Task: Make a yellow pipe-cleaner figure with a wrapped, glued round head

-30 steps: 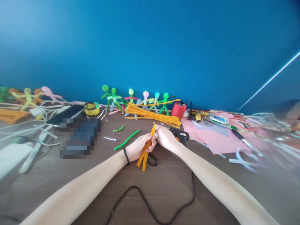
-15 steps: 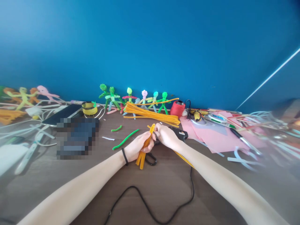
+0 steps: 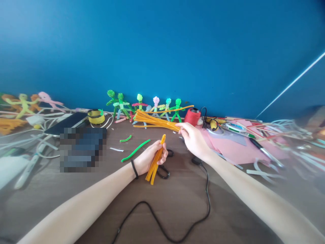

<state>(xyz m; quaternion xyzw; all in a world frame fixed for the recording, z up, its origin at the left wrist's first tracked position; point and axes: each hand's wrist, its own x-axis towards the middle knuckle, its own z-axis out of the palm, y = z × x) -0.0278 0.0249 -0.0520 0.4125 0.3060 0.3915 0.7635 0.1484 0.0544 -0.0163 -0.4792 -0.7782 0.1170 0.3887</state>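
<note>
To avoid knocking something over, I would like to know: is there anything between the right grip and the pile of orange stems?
No, nothing visible: the right grip is at the right end of the orange pile; the coloured figures stand behind that pile.

The folded stems (image 3: 154,166) in the left grip (image 3: 148,157) have a fuzzy, matt, cloth-like pile. The stem bundle (image 3: 157,122) at the right grip (image 3: 194,137) shows the same finish. Beneath both grips, the desk (image 3: 175,200) looks like smooth wood with low sheen. Right of the right grip, the pink sheets (image 3: 228,149) look like matt paper. Beyond both grips, the wall (image 3: 162,51) is smooth, with a soft sheen; the figures (image 3: 155,101) before it are fuzzy and matt.
</note>
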